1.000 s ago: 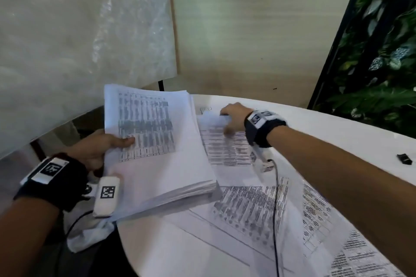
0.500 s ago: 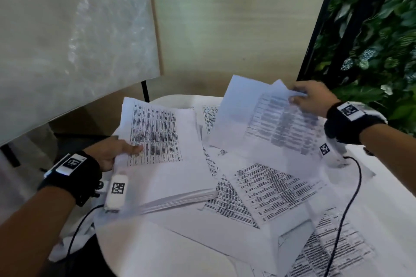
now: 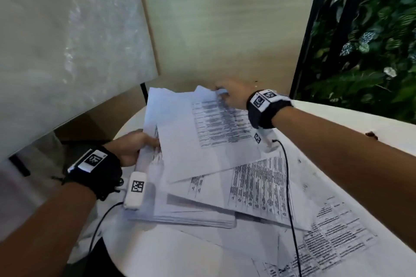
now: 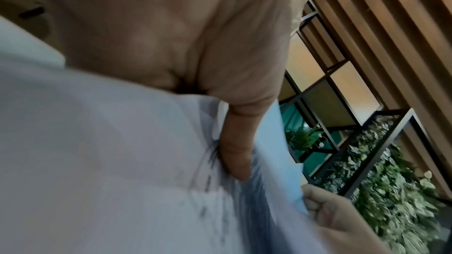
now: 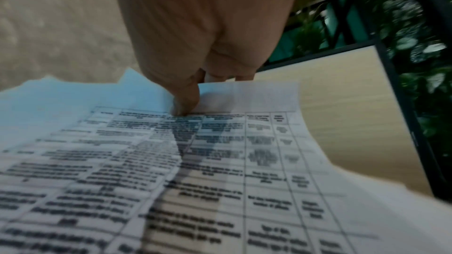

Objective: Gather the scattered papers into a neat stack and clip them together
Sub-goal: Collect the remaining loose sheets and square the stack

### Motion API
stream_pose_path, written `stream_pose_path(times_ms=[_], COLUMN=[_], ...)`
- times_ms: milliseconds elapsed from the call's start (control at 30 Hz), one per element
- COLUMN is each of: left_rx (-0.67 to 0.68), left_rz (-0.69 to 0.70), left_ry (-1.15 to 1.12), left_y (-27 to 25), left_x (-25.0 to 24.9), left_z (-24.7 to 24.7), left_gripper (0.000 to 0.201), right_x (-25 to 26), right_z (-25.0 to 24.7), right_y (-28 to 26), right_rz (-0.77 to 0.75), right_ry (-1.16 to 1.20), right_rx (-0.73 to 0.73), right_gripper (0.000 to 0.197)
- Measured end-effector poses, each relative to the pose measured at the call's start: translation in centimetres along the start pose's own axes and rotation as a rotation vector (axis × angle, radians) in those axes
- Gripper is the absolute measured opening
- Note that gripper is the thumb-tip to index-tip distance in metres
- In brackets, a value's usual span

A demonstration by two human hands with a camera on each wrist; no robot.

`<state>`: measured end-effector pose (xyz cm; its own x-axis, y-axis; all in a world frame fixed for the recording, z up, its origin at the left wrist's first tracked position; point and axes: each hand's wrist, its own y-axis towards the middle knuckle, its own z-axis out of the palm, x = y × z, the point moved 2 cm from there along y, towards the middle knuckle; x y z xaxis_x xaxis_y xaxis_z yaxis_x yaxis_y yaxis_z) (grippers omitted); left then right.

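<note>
A thick stack of printed papers (image 3: pixel 193 216) lies at the left of the round white table (image 3: pixel 337 117). My left hand (image 3: pixel 135 146) grips the stack's left edge, thumb on top (image 4: pixel 234 154). My right hand (image 3: pixel 227 94) pinches the far edge of loose printed sheets (image 3: pixel 209 132), thumb on top (image 5: pixel 186 99), and holds them over the stack. More printed sheets (image 3: pixel 337 238) lie scattered across the table at the right and front. No clip shows in any view.
A wood panel wall (image 3: pixel 225 29) stands right behind the table, and a white frosted panel (image 3: pixel 67 40) hangs at the left. Green plants (image 3: pixel 371 40) fill a black frame at the right. A small dark object (image 3: pixel 371 135) sits behind my right forearm.
My right hand lifted loose sheets from the table's far side and swung them left over the stack. My left hand kept its grip on the stack's left edge.
</note>
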<state>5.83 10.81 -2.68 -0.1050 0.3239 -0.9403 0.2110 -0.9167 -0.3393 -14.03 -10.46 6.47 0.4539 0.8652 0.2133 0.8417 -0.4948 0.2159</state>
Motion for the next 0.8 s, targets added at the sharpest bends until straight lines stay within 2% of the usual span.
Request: stream_pose_path(times_ms=[67,133,200,267,367,433,500,567,600,700,800], left_rx=[-0.064,-0.163,-0.205,-0.216,-0.212,-0.193,-0.199,-0.213,-0.217,-0.217,-0.215], left_rz=[-0.027,-0.085,-0.141,-0.168,-0.178,-0.158,-0.132,-0.098,-0.085,-0.051,-0.009], left_ry=[-0.018,-0.046,-0.069,-0.094,-0.072,-0.072,-0.079,-0.092,-0.089,-0.081,-0.121], left_y=[-0.2,0.1,0.2,0.3,0.6,0.6,0.7,0.8,0.8,0.7,0.5], left_x=[1.1,2.6,3.7,4.2,4.2,4.3,4.4,4.3,4.2,3.9,3.7], left_z=[0.8,0.8,0.4,-0.1,-0.4,-0.5,-0.5,-0.6,-0.5,0.0,0.7], left_gripper=[0.013,0.023,0.025,0.023,0.022,0.028,0.026,0.021,0.021,0.022,0.029], right_x=[0.7,0.8,0.6,-0.1,-2.9,-6.1,-9.1,-11.4,-12.3,-14.3,-14.6], right_z=[3.1,5.0,5.8,5.5,3.4,2.1,1.3,1.4,1.7,3.1,4.7], right_y=[0.3,0.2,0.1,-0.5,-2.2,-4.3,-7.2,-10.6,-12.0,-15.4,-16.7], right_rz=[0.036,0.078,0.095,0.141,0.317,0.472,0.653,0.779,0.862,0.947,0.989], right_ry=[-0.057,-0.115,-0.105,-0.067,-0.067,0.068,0.175,0.169,0.206,0.265,0.352], right_rx=[0.049,0.041,-0.028,-0.105,-0.183,-0.155,-0.083,0.059,0.118,0.175,0.163], right_gripper=[0.037,0.038,0.034,0.03,0.026,0.027,0.03,0.045,0.043,0.025,0.03])
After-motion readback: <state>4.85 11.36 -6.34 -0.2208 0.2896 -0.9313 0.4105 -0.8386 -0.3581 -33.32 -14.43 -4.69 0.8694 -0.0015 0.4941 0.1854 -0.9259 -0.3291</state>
